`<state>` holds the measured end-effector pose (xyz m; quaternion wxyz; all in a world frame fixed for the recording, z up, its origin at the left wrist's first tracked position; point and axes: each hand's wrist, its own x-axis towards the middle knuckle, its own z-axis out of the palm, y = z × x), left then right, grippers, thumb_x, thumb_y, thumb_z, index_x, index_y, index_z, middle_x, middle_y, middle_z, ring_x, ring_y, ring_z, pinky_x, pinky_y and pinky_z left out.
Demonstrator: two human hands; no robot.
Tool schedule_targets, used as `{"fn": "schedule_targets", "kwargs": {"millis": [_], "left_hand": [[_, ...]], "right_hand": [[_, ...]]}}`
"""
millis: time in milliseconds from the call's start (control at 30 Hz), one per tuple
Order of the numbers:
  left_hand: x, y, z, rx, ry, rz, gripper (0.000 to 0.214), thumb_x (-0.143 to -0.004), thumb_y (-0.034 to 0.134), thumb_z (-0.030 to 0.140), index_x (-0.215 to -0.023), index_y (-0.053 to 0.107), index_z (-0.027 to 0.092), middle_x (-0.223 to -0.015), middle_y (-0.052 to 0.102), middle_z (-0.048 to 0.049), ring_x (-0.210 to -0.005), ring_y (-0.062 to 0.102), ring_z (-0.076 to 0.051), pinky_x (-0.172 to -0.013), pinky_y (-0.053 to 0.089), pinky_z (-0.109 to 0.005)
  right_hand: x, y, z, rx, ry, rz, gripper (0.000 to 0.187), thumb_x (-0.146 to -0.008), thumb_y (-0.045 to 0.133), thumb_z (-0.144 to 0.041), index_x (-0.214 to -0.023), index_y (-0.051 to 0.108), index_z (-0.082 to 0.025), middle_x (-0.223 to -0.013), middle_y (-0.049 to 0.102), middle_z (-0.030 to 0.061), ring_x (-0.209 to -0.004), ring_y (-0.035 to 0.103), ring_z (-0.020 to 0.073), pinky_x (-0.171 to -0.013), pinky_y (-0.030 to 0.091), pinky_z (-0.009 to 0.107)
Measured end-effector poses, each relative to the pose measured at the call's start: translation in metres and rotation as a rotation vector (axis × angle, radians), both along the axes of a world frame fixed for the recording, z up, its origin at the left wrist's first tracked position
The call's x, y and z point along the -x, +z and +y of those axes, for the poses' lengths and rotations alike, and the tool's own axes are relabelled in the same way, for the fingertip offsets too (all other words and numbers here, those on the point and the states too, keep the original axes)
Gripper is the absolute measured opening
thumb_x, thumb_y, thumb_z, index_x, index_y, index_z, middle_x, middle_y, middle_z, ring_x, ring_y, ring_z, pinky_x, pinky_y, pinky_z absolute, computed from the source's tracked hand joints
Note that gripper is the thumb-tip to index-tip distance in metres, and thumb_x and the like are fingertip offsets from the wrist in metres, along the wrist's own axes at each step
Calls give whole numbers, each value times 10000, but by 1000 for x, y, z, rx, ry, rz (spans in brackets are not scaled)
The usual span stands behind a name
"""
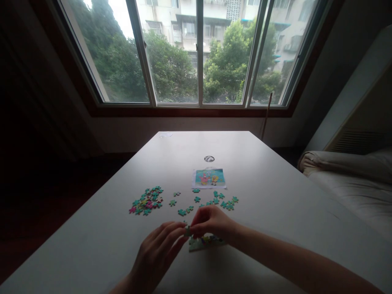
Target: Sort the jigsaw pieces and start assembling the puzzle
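Note:
In the head view my left hand (161, 247) and my right hand (211, 222) meet near the front of the white table (263, 261). Between their fingertips is a small puzzle piece (187, 231), and the fingers of both hands are closed on it. Just below and partly behind my right hand lies a joined strip of puzzle (203, 243), greenish with some yellow and dark parts. Loose teal pieces (182, 212) are scattered beyond my hands, some partly covered by my right hand.
A heap of mixed puzzle pieces (148, 202) lies to the left. Farther back is a colourful cartoon reference picture (210, 178), with a round black-and-white item (209, 159) behind it. A window (199, 53) rises past the far edge; a pale padded seat (352, 175) stands right.

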<state>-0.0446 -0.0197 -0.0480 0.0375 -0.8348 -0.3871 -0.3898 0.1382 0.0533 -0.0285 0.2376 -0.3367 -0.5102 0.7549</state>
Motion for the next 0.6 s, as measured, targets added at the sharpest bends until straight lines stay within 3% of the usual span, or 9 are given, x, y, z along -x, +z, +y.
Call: {"fn": "schedule_targets", "kwargs": {"millis": [200, 400, 600], "left_hand": [[-2, 0, 3, 49, -79, -43, 130, -867, 518, 125, -980, 559, 172, -910, 638, -63, -845, 609, -148, -727, 526, -233], [-1, -2, 5, 93, -87, -7, 96, -860, 514, 114, -887, 577, 181, -880, 641, -42, -808, 610, -143, -689, 515, -224], [1, -5, 7, 146, -124, -21, 103, -868, 502, 125, -856, 586, 184, -867, 645, -44, -788, 611, -139, -678, 511, -222]], "right_hand": [[-1, -8, 1, -171, 22, -26, 328, -531, 778, -376, -645, 608, -119, -547, 582, -24, -504, 539, 95, -541, 418, 229], [-24, -13, -3, -690, 11, -229, 69, -701, 661, -205, -714, 643, -140, -642, 579, -10, -577, 512, 95, -541, 398, 194], [-54, -17, -10, -1102, 153, -297, 196, -682, 707, -255, -850, 637, -182, -870, 589, 49, -816, 527, 160, -725, 425, 251]]}}
